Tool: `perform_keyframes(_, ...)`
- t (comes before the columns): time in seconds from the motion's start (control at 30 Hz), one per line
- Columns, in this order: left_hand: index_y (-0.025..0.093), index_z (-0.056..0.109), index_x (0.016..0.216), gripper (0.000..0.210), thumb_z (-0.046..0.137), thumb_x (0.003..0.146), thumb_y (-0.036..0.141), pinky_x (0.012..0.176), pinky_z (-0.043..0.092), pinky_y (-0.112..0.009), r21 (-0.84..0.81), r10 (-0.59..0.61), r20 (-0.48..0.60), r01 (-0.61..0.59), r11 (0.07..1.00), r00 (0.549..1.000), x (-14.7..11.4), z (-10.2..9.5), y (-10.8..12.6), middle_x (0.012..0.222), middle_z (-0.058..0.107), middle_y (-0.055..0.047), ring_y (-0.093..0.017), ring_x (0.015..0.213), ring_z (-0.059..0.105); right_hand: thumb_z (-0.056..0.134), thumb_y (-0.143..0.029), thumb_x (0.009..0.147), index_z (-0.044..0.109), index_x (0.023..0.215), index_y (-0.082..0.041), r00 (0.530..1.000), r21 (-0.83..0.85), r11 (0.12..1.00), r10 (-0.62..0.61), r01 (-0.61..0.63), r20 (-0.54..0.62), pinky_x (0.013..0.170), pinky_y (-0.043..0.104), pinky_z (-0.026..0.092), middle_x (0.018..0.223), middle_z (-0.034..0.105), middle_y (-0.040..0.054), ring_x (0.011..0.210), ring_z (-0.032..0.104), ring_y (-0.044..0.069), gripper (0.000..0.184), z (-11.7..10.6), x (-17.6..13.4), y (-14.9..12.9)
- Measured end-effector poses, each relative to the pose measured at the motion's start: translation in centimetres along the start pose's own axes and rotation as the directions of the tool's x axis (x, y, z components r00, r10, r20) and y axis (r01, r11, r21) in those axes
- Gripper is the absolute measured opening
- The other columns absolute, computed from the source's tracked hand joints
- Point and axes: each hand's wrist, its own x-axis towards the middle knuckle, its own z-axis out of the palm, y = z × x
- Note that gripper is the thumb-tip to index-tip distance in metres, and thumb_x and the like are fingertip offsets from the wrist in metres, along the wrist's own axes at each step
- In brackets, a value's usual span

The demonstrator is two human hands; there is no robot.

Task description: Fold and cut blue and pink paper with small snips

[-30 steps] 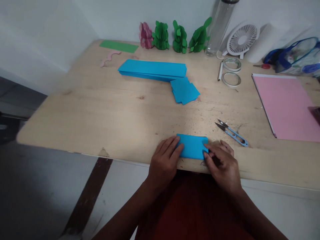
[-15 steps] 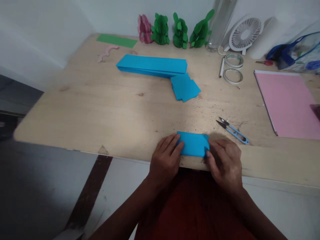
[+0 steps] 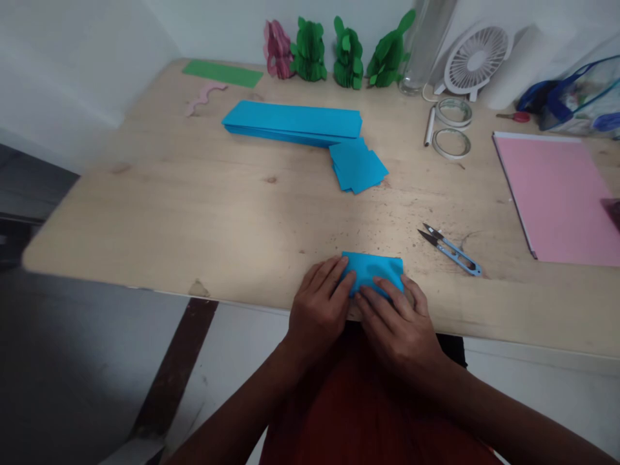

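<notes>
A small folded piece of blue paper lies on the wooden table near its front edge. At its left end, my left hand holds it against the wood, fingers together and thumb on the paper. My right hand rests over the lower right part with its fingers stretched out and somewhat apart, fingertips on the paper's lower edge. That lower edge is partly hidden under these fingers. To the right of the paper lie blue-handled thread snips, blades apart.
Farther back lie blue square papers beside a stack of long blue strips. Green paper figures and a pink one stand by the wall. Tape rolls, a white fan and pink sheets are on the right.
My right hand has moved left from the paper's right end to its lower edge, and its fingers have straightened over it. My left hand stays in place on the paper.
</notes>
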Motion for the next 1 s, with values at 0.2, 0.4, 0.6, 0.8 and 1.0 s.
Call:
perform_keyframes(0.2,0.01,0.06,0.109,0.029,0.047,0.084,0.008,0.095,0.047,-0.048,0.001,-0.004,0.029,0.004,1.0,1.0,-0.1,0.0,0.0,0.124,0.06,-0.018,-0.029,0.119,0.054,0.055,-0.019,0.089,0.063,0.116,-0.015,0.997,-0.062,0.996,-0.055,0.057,0.046,0.105,0.056,0.025,0.119,0.067,0.0059,0.117,0.052,0.03,0.028,-0.6,-1.0,1.2)
perform_keyframes(0.4,0.011,0.059,0.111,0.031,0.048,0.083,0.007,0.096,0.047,-0.049,-0.006,-0.003,0.015,0.003,1.0,1.0,-0.2,0.1,0.0,0.125,0.059,-0.018,-0.029,0.121,0.052,0.062,-0.023,0.085,0.065,0.113,-0.018,0.998,-0.117,0.992,-0.053,0.055,0.022,0.103,0.054,0.029,0.115,0.068,0.0051,0.117,0.053,0.028,0.028,-1.7,-2.2,2.5)
perform_keyframes(0.6,0.011,0.059,0.111,0.031,0.049,0.082,0.007,0.095,0.048,-0.049,0.004,0.006,0.0,-0.006,1.0,1.0,-0.2,0.2,0.0,0.125,0.06,-0.018,-0.029,0.121,0.052,0.061,-0.023,0.086,0.064,0.113,-0.021,1.0,-0.185,0.983,0.004,0.002,0.029,0.101,0.053,0.032,0.115,0.068,0.0058,0.114,0.055,0.029,0.028,-2.9,-3.4,3.3)
perform_keyframes(0.8,0.011,0.059,0.111,0.031,0.048,0.082,0.006,0.095,0.047,-0.05,-0.007,0.011,-0.003,-0.011,1.0,1.0,-0.2,0.2,-0.1,0.125,0.059,-0.019,-0.03,0.12,0.052,0.058,-0.022,0.086,0.052,0.127,-0.015,0.988,-0.064,0.986,0.152,-0.154,-0.033,0.099,0.054,0.033,0.114,0.066,0.0124,0.112,0.054,0.029,0.042,-2.5,-3.7,4.2)
perform_keyframes(1.0,0.01,0.057,0.116,0.035,0.046,0.083,0.005,0.098,0.045,-0.051,-0.017,0.018,-0.002,-0.018,1.0,1.0,-0.4,0.3,-0.3,0.126,0.058,-0.019,-0.03,0.124,0.049,0.056,-0.023,0.086,0.05,0.127,-0.017,0.949,0.077,0.95,0.309,-0.304,-0.069,0.094,0.049,0.038,0.112,0.064,0.0135,0.108,0.054,0.029,0.042,-1.9,-3.0,4.8)
